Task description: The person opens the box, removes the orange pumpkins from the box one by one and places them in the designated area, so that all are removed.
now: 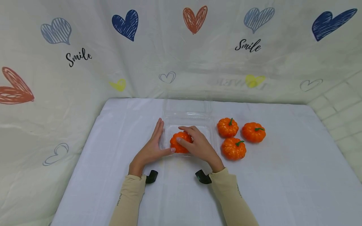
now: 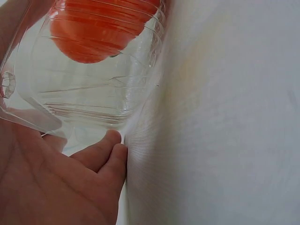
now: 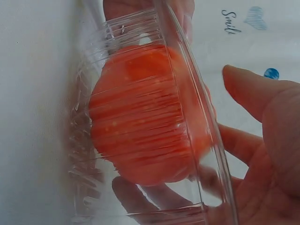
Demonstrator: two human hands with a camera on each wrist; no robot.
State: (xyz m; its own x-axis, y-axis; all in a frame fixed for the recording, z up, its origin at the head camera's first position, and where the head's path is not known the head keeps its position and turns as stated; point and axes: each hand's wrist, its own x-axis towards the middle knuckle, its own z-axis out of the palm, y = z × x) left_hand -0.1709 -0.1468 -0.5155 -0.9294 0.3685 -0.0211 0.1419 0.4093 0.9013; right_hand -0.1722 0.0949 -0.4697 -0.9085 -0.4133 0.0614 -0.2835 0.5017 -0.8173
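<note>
An orange pumpkin [image 1: 181, 145] sits low inside a clear plastic clamshell box [image 1: 211, 133], whose lid [image 1: 188, 105] stands back at the far side. My left hand [image 1: 151, 150] rests along the box's left side, fingers straight and thumb spread toward the near edge. My right hand [image 1: 199, 145] reaches into the box over the pumpkin's right side. In the right wrist view its fingers [image 3: 133, 197] extend down beside the pumpkin, seen through the ribbed wall. The thumb [image 3: 248, 89] is raised above, apart from the pumpkin. Its stem is hidden.
Three more orange pumpkins with green stems lie right of the box: one far [image 1: 227, 128], one near [image 1: 234, 149], one further right [image 1: 253, 132]. A white cloth [image 1: 282, 175] covers the table. Behind hangs a curtain [image 1: 169, 47] printed with hearts.
</note>
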